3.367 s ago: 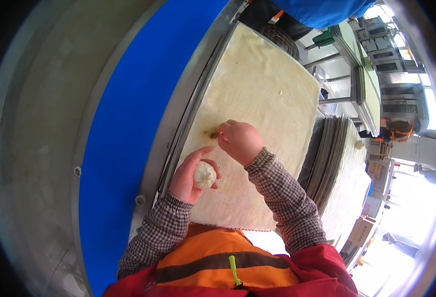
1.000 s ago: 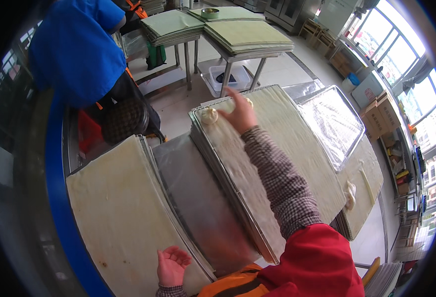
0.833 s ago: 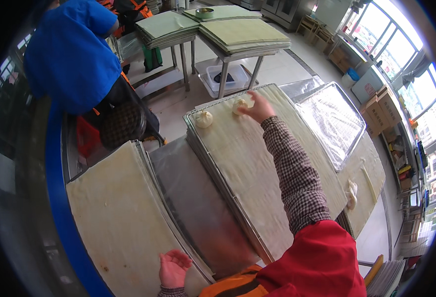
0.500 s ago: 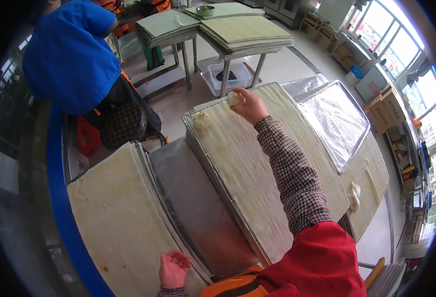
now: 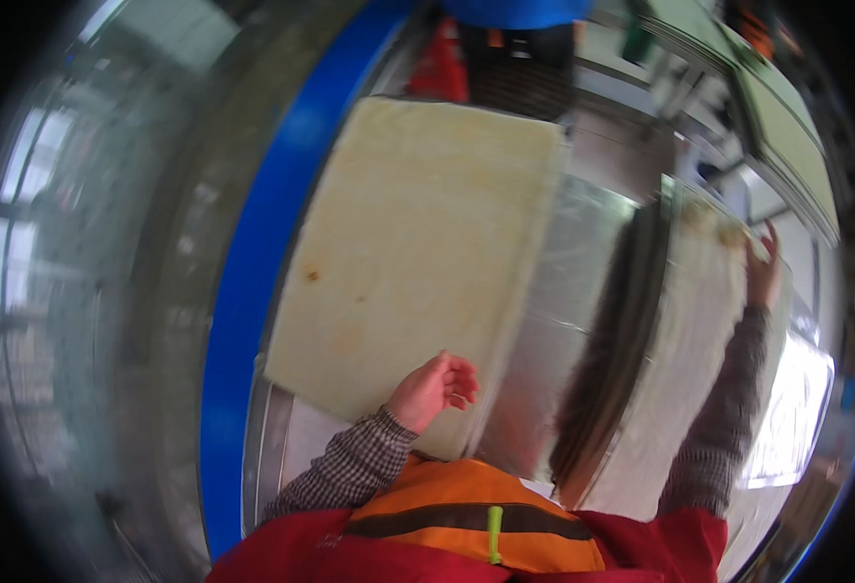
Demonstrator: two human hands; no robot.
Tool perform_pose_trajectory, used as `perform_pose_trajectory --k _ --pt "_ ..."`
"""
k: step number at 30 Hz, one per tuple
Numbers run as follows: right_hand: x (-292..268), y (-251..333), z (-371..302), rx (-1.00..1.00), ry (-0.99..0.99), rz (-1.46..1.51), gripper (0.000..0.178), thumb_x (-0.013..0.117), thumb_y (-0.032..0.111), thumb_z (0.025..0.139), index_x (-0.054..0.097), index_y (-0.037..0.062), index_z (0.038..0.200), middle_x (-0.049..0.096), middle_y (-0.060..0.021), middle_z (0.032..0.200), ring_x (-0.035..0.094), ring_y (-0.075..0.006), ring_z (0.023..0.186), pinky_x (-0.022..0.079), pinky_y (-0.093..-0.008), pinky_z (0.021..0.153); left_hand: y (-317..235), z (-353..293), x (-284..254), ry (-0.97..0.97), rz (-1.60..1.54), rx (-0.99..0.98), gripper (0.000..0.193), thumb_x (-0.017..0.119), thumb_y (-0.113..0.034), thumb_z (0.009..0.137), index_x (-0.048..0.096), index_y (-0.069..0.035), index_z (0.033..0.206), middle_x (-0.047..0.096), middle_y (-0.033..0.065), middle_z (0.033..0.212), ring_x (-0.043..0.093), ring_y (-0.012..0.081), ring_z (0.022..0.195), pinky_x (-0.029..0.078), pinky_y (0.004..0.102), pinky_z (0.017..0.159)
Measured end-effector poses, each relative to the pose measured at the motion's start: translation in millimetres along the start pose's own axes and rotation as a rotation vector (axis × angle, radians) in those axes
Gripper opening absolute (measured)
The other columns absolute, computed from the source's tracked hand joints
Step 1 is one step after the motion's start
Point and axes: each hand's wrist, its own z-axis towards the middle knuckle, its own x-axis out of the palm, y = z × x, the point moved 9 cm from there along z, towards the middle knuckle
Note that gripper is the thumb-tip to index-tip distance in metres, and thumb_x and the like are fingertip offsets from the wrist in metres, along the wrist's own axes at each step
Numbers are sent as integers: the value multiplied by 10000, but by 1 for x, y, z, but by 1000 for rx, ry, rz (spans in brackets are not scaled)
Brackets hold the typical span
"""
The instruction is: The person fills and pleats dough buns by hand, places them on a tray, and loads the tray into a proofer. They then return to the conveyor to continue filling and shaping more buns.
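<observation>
My right hand point(image 5: 764, 270) reaches to the far end of the cloth-covered tray stack point(image 5: 692, 321) on the right. Its fingers look parted, though motion blurs them. Just left of its fingertips sits a pale round bun point(image 5: 733, 234), resting on the cloth; a second pale lump lies left of that one, too smeared for detail. My left hand point(image 5: 435, 391) hovers over the near edge of the other cloth-covered board point(image 5: 427, 243), fingers loosely bent and apart, with nothing in them.
A bare metal surface point(image 5: 534, 321) lies between the two stacks. A blue edge strip point(image 5: 243, 340) runs along the left. At the far end stands a person in blue point(image 5: 515, 12), near a red stool point(image 5: 439, 68). A plastic-covered tray point(image 5: 792, 413) lies at the right.
The view has swung left. My right hand, which held the bun above the cloth's far edge, is now beside it with the bun down on the cloth. My left hand stays empty.
</observation>
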Motion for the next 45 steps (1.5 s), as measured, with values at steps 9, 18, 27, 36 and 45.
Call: perform_pose_trajectory --k 9,18,27,36,45 --pt "118 338 -220 -408 614 395 249 656 13 794 665 70 1037 680 -56 872 648 -128 750 535 -251 669 -29 -54 -88 -98 100 -32 370 378 -351 986 563 -30 1004 624 78 891 611 189 793 487 299 676" --pt "285 552 -397 -610 909 261 253 623 178 802 636 67 1029 627 -112 980 635 -258 814 515 -373 729 -73 -116 -212 -193 -49 85 299 371 -267 986 558 -34 1004 626 76 847 606 175 734 487 295 640" --pt "278 534 -373 -283 808 258 187 672 125 788 674 36 953 663 -101 872 648 -210 765 538 -305 698 -103 -133 -259 -70 -48 151 328 365 -293 974 546 -20 980 604 76 834 584 166 734 473 290 629" --pt "251 487 -400 -278 850 -212 193 632 159 820 667 12 940 644 -121 898 633 -237 810 517 -333 762 -102 -124 -252 12 -89 89 313 374 -288 984 549 -28 985 608 74 851 584 155 739 469 275 643" --pt "278 643 -472 -316 1059 638 246 715 87 759 616 14 972 668 -71 830 651 -134 730 537 -268 656 -82 -148 -267 -12 -183 29 252 441 -261 972 564 -42 997 623 78 879 602 174 759 484 289 652"
